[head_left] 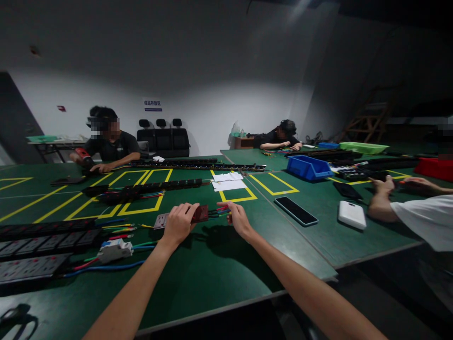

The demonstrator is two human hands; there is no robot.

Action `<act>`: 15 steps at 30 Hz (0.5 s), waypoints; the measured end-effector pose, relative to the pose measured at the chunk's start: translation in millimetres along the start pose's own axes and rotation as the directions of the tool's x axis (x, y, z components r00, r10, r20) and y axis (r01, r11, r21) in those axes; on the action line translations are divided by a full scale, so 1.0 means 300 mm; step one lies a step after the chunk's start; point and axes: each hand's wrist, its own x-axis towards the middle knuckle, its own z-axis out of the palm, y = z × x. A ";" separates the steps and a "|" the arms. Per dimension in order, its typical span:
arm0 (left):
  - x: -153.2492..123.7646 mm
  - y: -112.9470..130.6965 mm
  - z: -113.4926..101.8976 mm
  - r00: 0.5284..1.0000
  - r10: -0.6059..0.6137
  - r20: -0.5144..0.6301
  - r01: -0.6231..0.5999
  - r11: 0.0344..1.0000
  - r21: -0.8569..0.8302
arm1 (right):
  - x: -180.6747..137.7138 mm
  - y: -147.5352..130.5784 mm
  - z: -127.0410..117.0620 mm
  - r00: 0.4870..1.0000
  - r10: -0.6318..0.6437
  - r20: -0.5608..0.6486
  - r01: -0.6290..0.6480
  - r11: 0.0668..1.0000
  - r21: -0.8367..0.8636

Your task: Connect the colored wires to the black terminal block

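My left hand is closed around a dark red block, with the fingers over its top. A pale plate with dark slots shows on the far side of this hand; whether it joins the block is hidden. Several coloured wires in red, blue and green run out of the block's right end. My right hand pinches these wires near their ends. Left of my hands lie black socket strips and a grey-white circuit breaker with wires attached.
A phone, a white power bank and a blue bin are to the right on the green table. White papers lie ahead. Co-workers sit across the table, one with a red drill; another's arm is at right.
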 end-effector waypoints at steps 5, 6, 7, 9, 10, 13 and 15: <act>0.000 0.001 0.003 1.000 -0.024 -0.003 0.024 1.000 0.003 | -0.013 -0.029 0.010 0.993 0.023 0.114 -0.028 0.999 0.036; 0.000 0.001 0.004 1.000 -0.024 -0.006 0.024 1.000 0.002 | -0.015 -0.031 0.015 0.994 0.025 0.107 -0.028 0.999 0.030; 0.000 0.002 0.004 1.000 -0.022 -0.008 0.022 1.000 0.000 | -0.017 -0.031 0.020 0.995 0.027 0.092 -0.029 0.999 0.025; 0.001 0.004 0.003 1.000 -0.020 -0.008 0.020 1.000 -0.003 | -0.016 -0.028 0.028 0.998 0.033 0.048 -0.034 0.999 0.017; 0.001 0.005 0.002 1.000 -0.018 -0.005 0.018 1.000 -0.003 | -0.015 -0.025 0.030 0.999 0.034 0.026 -0.035 0.999 0.014; 0.003 0.009 0.000 1.000 -0.018 0.008 0.018 1.000 0.001 | -0.009 -0.014 0.033 0.999 0.014 -0.029 -0.014 1.000 -0.013; 0.004 0.012 -0.001 1.000 -0.018 0.011 0.018 1.000 0.005 | -0.006 -0.006 0.033 0.998 -0.005 -0.057 0.004 1.000 -0.026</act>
